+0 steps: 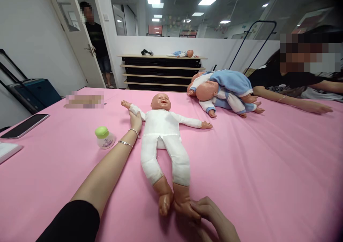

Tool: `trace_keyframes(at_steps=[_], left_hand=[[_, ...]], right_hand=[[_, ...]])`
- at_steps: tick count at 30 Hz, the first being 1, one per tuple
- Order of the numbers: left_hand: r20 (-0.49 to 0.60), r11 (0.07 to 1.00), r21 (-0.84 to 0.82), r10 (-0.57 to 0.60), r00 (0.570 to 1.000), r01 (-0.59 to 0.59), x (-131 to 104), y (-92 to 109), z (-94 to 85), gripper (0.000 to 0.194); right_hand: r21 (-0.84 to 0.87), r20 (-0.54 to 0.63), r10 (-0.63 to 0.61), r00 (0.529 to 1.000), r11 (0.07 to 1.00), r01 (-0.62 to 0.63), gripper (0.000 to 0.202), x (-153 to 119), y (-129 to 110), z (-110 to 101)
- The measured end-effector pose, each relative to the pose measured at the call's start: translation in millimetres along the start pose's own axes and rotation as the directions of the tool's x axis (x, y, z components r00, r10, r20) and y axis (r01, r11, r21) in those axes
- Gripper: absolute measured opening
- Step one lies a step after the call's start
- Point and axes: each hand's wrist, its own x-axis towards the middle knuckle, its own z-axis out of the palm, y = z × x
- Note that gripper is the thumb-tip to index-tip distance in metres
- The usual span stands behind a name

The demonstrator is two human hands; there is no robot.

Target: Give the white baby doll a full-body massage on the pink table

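Inspection of the contact points finds one doll [161, 124] lying face up on the pink table cover [249, 185], in a white cloth suit, its arms spread wide and its bare feet towards the wearer. Its long axis runs away from the wearer — feet near, head far — with the feet end set slightly to the right of the head. The left hand [135, 120] is at the doll's forearm on the wearer's left; the fingers appear closed round the sleeve near the doll's wrist, though most are hidden and the firmness of the hold cannot be judged. From that grip the torso lies just to the right, apart from the palm, and the head lies farther off and to the right. The right hand [211, 211] is at the opposite end, fingers bent, tips touching the outer side of the doll's foot on the right; its thumb is not clearly visible, so whether it pinches the foot or merely rests against it cannot be told. From this hand the body extends forward and to the left. The governing relation is therefore diagonal: the left hand is nearer the head and torso, the right nearer the feet — the doll's trunk and legs lie between the two contacts. A green-lidded jar [104, 137] stands just beside the left forearm, untouched.
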Motion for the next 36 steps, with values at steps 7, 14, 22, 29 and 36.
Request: trace_keyframes(at_steps=[7,14,22,29,36], left_hand=[[-0.019,0.99,0.035,0.14,0.99,-0.14,-11,11,2.0,0.067],[0.309,0.698,0.296,0.576,0.757,-0.652,-17,19,5.6,0.059],[0.417,0.626,0.328,0.576,0.703,-0.707,-13,17,3.9,0.059],[0.184,0.949,0.074,0.29,0.939,-0.307,-1,4,-1.5,0.074],[0.037,0.996,-0.074,-0.036,0.999,0.039,4,-1,-3.3,0.067]], right_hand=[[0.011,-0.13,-0.035,0.991,0.999,0.036,0.008,59,-30,-27],[0.273,-0.328,0.142,0.934,0.961,-0.05,0.021,157,10,-30],[0.285,-0.297,0.137,0.945,0.957,-0.05,0.019,160,18,-15],[0.025,-0.09,-0.065,0.994,0.997,0.067,0.014,52,-10,-19],[0.104,-0.001,0.128,0.992,0.986,-0.127,0.009,-8,5,4]])
